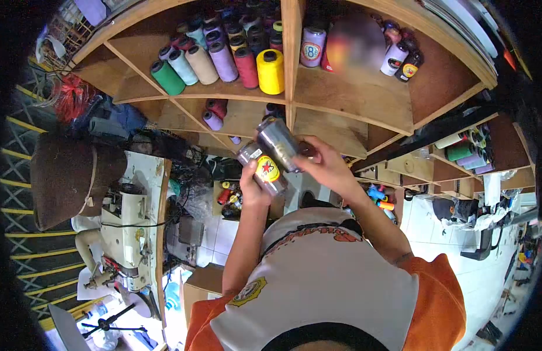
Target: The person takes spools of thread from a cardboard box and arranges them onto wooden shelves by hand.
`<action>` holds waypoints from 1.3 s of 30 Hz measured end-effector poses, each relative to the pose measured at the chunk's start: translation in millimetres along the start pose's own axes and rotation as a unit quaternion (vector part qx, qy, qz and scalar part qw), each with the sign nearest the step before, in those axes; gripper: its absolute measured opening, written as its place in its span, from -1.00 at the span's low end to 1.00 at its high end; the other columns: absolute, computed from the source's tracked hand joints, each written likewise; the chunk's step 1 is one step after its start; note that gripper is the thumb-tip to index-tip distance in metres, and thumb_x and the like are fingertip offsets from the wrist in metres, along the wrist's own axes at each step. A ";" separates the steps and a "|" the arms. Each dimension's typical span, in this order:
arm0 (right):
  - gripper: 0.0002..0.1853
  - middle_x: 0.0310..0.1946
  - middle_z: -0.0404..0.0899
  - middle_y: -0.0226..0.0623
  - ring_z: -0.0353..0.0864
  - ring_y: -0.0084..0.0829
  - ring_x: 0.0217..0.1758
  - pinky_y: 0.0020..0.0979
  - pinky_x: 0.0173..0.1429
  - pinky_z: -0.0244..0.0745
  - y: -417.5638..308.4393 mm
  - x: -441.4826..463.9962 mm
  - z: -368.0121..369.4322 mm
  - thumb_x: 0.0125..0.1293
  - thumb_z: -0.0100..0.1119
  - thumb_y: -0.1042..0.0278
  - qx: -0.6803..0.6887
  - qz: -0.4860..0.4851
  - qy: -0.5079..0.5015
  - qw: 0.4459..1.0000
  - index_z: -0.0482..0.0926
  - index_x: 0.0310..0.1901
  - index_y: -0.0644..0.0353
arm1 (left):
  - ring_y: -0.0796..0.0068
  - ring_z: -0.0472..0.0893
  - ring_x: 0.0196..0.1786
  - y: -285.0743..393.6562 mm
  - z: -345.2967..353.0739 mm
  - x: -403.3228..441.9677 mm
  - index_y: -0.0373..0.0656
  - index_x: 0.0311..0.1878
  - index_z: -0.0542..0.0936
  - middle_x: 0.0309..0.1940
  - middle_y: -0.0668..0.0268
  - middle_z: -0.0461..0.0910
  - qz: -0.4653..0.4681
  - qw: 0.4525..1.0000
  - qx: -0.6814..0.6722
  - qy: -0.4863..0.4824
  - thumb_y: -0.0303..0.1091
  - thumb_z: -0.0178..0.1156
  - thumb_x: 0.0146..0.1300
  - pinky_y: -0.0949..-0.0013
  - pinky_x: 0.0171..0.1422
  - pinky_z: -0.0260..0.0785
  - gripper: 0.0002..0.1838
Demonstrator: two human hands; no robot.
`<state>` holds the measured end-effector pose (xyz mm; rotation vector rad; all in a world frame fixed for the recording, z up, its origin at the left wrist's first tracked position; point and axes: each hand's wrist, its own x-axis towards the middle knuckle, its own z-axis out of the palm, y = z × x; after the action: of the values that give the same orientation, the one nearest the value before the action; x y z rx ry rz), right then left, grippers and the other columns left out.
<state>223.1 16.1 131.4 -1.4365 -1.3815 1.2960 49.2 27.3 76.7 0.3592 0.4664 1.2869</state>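
My left hand (254, 186) is closed around a dark thread cone (274, 186) with a yellow label and a red star on it. Against its upper end leans a grey thread cone (278, 140), tilted, which my right hand (328, 168) grips at the lower end. Something dark red shows behind the fingers of my right hand, too covered to make out. Both cones are in front of my chest, below the wooden shelf (353, 110).
Above stand rows of thread cones, with a yellow cone (270, 73) and a green cone (167, 77) in front. A sewing machine (130, 225) is at the left, near a cardboard box (202, 282). Part of the right compartment is blurred. More cones (461, 152) lie on a shelf at right.
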 end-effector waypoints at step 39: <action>-0.41 0.03 0.46 -0.18 0.41 -0.30 0.15 -0.40 0.24 0.24 -58.4 128.5 -211.5 -0.13 0.23 0.35 -0.308 -0.258 0.124 0.907 0.44 0.08 0.16 | 0.31 0.54 -0.31 -20.6 16.8 -6.1 -0.11 0.18 0.27 -0.26 0.18 0.46 -0.057 0.996 0.041 -0.057 -0.28 0.35 -0.03 0.26 -0.25 0.50 -0.31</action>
<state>402.9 177.4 210.9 -1.4076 -1.9151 0.3265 73.7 16.4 81.5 0.4659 0.4368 1.1322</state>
